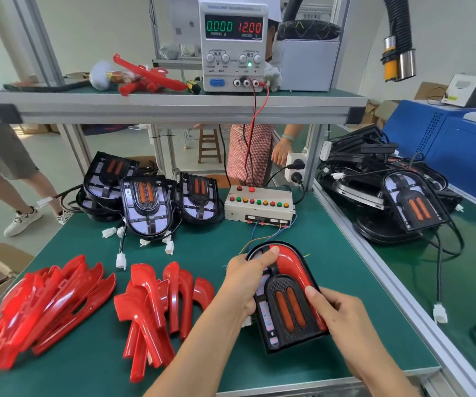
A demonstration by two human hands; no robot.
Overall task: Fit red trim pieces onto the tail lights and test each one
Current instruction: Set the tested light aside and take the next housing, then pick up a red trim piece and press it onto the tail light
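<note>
A black tail light with two orange bars lies on the green mat in front of me. A curved red trim piece sits along its top and right edge. My left hand grips the light's left side, with the thumb pressing the trim near the top. My right hand holds the lower right edge, thumb on the trim. Two heaps of loose red trim pieces lie to the left. A switch box with coloured buttons stands behind the light.
Several bare tail lights with white connectors stand at the back left. More tail lights are stacked on the neighbouring bench to the right. A power supply reading 12.00 V sits on the upper shelf. People stand behind and to the left.
</note>
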